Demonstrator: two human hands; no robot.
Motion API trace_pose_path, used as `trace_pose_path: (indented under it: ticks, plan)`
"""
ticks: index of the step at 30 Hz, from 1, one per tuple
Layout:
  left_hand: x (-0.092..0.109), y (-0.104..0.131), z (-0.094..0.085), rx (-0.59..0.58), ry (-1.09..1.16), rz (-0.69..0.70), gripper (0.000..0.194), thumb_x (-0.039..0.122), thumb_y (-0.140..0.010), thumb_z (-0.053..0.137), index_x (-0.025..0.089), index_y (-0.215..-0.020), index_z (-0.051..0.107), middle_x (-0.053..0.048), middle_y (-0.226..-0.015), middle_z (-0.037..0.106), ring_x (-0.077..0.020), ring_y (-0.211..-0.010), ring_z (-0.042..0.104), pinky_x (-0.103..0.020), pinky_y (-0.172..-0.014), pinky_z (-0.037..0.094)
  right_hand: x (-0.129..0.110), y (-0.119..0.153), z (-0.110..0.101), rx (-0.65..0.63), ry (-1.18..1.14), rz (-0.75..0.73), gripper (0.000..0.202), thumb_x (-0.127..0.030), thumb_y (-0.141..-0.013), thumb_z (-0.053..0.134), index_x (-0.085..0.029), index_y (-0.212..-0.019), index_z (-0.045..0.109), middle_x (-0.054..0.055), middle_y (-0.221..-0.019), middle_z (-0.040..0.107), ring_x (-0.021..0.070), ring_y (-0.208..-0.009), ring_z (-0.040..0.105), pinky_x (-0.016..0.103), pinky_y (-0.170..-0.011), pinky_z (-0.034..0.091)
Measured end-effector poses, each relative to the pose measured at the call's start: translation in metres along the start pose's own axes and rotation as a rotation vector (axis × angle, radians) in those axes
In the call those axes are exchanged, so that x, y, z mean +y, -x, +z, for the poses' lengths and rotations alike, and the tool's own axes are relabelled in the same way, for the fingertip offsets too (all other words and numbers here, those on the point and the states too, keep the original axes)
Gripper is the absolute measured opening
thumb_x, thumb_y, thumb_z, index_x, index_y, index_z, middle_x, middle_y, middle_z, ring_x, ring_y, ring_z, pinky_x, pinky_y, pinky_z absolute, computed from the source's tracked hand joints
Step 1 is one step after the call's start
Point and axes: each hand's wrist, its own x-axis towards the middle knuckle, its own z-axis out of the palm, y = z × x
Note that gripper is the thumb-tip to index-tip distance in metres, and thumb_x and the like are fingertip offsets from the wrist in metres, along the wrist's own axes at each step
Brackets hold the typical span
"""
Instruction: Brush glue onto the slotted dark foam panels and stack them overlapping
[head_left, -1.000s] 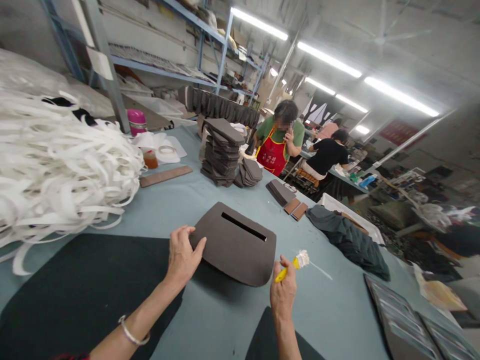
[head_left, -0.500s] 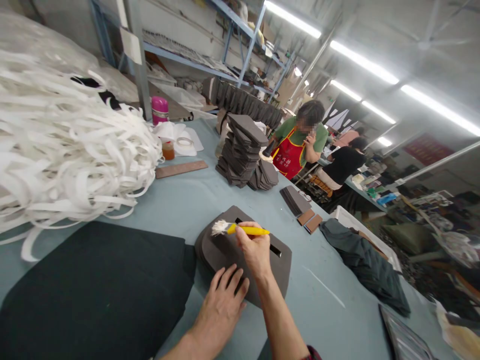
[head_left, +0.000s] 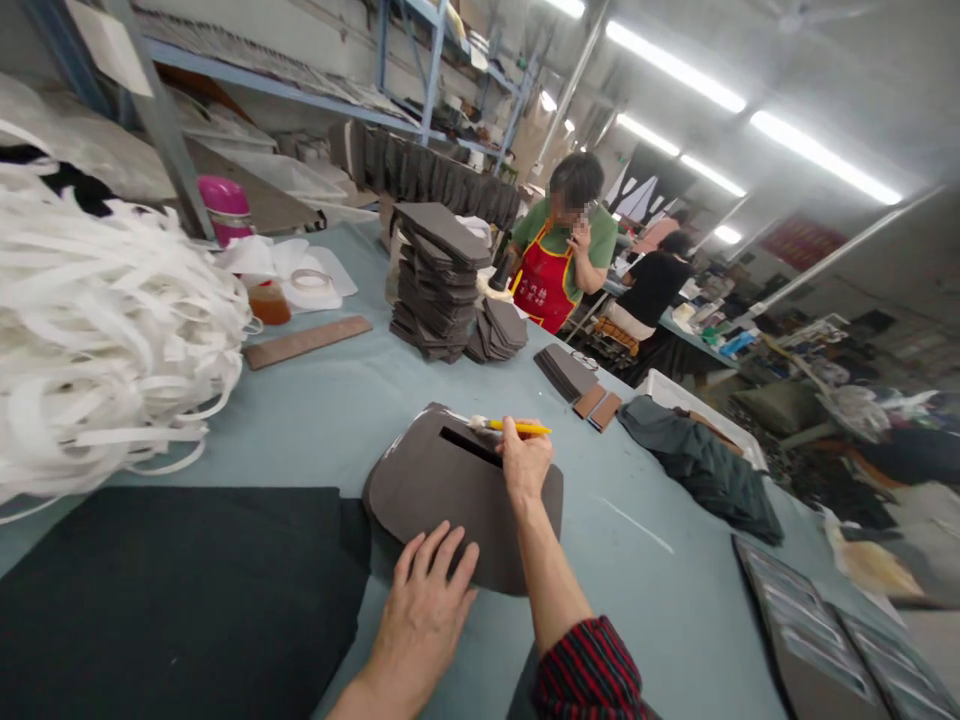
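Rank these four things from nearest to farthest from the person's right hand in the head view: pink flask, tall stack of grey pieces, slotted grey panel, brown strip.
1. Slotted grey panel, directly under the right hand.
2. Tall stack of grey pieces, behind, slightly left.
3. Brown strip, farther left.
4. Pink flask, far left by the shelving.

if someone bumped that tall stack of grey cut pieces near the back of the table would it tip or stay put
The stack of grey pieces would probably shed its top layers rather than topple whole: the pieces lie askew, with corners sticking out. They look thin and light, so a nudge might slide them easily. The smaller pile leaning at its base may brace that side a little.
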Motion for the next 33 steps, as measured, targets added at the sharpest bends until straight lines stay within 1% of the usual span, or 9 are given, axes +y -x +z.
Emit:
trace_pose_path:
  ticks: [4,6,10,18,22,25,29,31,33]
  plan:
    - [0.004,0.001,-0.004,-0.037,0.04,0.007,0.034,0.033,-0.086,0.05,0.028,-0.118,0.06,-0.005,-0.127,0.06,-0.0259,-0.125,0.047,-0.047,-0.105,0.032,0.047,-0.003,-0.096,0.27,0.072,0.154,0.027,-0.045,-0.075,0.058,-0.018,-0.073,0.061,-0.002,-0.05,0.062,0.0161,-0.046,0.06,0.025,-0.052,0.046]
    - [0.004,0.002,-0.004,-0.045,0.045,0.008,0.035,0.035,-0.087,0.05,0.026,-0.12,0.059,-0.008,-0.128,0.059,-0.028,-0.126,0.045,-0.049,-0.106,0.031,0.058,-0.001,-0.127,0.347,0.061,0.201,0.026,-0.044,-0.074,0.059,-0.018,-0.071,0.059,-0.002,-0.051,0.062,0.0157,-0.046,0.06,0.024,-0.05,0.045]
    - [0.002,0.002,-0.003,-0.063,0.04,0.052,0.037,0.032,-0.087,0.049,0.024,-0.123,0.056,-0.011,-0.13,0.056,-0.0302,-0.128,0.043,-0.051,-0.105,0.031,0.058,0.023,-0.149,0.357,-0.003,0.254,0.026,-0.043,-0.074,0.058,-0.018,-0.07,0.057,-0.003,-0.049,0.06,0.0146,-0.043,0.058,0.023,-0.047,0.044]
    - [0.001,0.0,-0.015,-0.127,0.22,0.023,0.037,0.035,-0.087,0.048,0.023,-0.121,0.055,-0.013,-0.129,0.056,-0.0307,-0.128,0.043,-0.053,-0.106,0.029,0.033,0.152,-0.188,0.307,-0.048,0.329,0.031,-0.043,-0.076,0.062,-0.021,-0.062,0.048,-0.008,-0.036,0.046,0.0103,-0.035,0.043,0.022,-0.044,0.037]
    - [-0.03,-0.035,-0.043,-0.212,0.595,-0.185,0.037,0.046,-0.09,0.039,0.022,-0.115,0.054,-0.008,-0.118,0.064,-0.0225,-0.113,0.056,-0.042,-0.1,0.04,-0.006,0.164,-0.152,0.183,-0.136,0.204,0.026,-0.042,-0.078,0.063,-0.019,-0.068,0.056,-0.007,-0.045,0.049,0.0094,-0.038,0.044,0.022,-0.042,0.037]
    - [-0.072,-0.073,-0.065,-0.173,0.801,-0.379,0.045,0.054,-0.089,0.035,0.021,-0.115,0.052,-0.007,-0.11,0.068,-0.021,-0.107,0.06,-0.039,-0.096,0.043,-0.035,0.168,-0.089,-0.108,-0.214,0.121,0.021,-0.04,-0.08,0.061,-0.019,-0.076,0.065,-0.001,-0.063,0.063,0.0113,-0.049,0.055,0.023,-0.048,0.044]
    - [-0.114,-0.103,-0.073,-0.262,0.914,-0.388,0.054,0.059,-0.088,0.03,0.017,-0.114,0.05,-0.009,-0.1,0.071,-0.0215,-0.098,0.064,-0.041,-0.095,0.043,-0.054,0.18,-0.012,-0.345,-0.309,-0.074,0.017,-0.036,-0.082,0.06,-0.023,-0.087,0.069,0.002,-0.084,0.07,0.0156,-0.071,0.066,0.027,-0.069,0.053]
    - [-0.121,-0.104,-0.069,-0.339,0.808,-0.385,0.055,0.06,-0.087,0.029,0.017,-0.112,0.052,-0.009,-0.099,0.071,-0.0228,-0.099,0.063,-0.043,-0.097,0.041,-0.051,0.187,-0.002,-0.367,-0.311,-0.15,0.016,-0.035,-0.082,0.06,-0.024,-0.089,0.069,0.002,-0.088,0.071,0.0164,-0.077,0.067,0.029,-0.075,0.054]
    - [-0.123,-0.1,-0.064,-0.374,0.683,-0.378,0.055,0.061,-0.087,0.027,0.018,-0.109,0.055,-0.008,-0.101,0.071,-0.024,-0.105,0.06,-0.043,-0.1,0.038,-0.037,0.193,-0.018,-0.339,-0.269,-0.144,0.015,-0.034,-0.082,0.061,-0.024,-0.089,0.069,0.003,-0.088,0.071,0.0168,-0.076,0.067,0.03,-0.075,0.054]
